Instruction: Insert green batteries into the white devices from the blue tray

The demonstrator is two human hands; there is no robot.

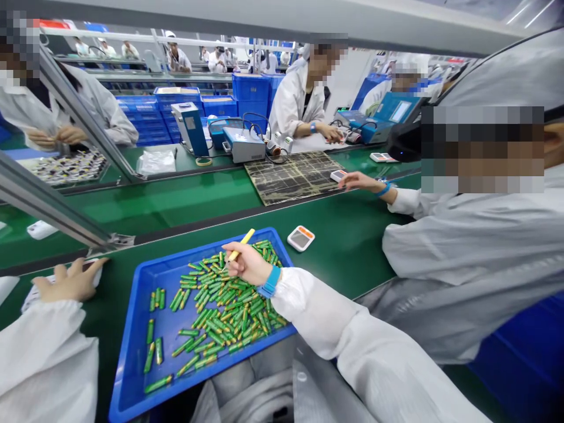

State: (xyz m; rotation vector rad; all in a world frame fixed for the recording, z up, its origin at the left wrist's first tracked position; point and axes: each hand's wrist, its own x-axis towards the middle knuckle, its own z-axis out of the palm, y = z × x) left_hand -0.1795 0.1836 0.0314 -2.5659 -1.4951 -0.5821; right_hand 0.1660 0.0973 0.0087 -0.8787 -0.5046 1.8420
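My right hand (252,265) is closed around a yellow pen-like tool (247,237), held slanting above the batteries; the tool's lower tip is hard to make out. Below it a blue tray (132,329) holds a heap of green AA-type batteries (229,305), with several lying apart on its left side. At the far left, my left hand (73,283) lies with fingers spread over a white object (33,296), mostly covered by the palm. A white device with a grey screen and orange strip (301,238) rests on the green bench beyond the tray's right corner.
A co-worker's hand (359,181) at the right touches another white device (338,175) beside a dark patterned mat (293,176). Blue-and-white bench instruments (244,144) stand behind the green line. A metal post (88,111) slants up at the left.
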